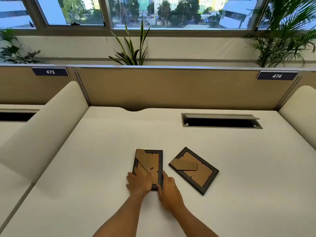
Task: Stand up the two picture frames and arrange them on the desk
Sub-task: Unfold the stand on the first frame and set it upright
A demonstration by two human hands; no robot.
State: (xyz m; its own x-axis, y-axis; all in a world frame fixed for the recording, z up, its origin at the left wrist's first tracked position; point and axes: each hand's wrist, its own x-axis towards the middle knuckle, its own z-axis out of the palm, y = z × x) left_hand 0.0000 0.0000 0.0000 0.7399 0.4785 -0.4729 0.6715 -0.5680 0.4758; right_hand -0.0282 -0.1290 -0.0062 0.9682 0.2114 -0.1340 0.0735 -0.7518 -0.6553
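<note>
Brown cardboard backing faced up on both picture frames, which lay flat on the white desk (239,168). In the head view, the left hand (139,181) rested on the near left corner of the left frame (150,161), fingers spread over its backing, and the right hand (168,189) pinched that frame's near right edge, thumb on the dark rim. Its easel stand (142,157) lay across the far left corner, beyond the hands. The right frame (194,170) lay just right of the held one, turned at an angle, untouched, its own stand folded flat. Farther off to the right, a cable tray (220,121) in the desk stood with its lid open, its inside too dark to read. The partition (171,86) beyond carried labels reading 473 (50,72) and 474 (276,76).
</note>
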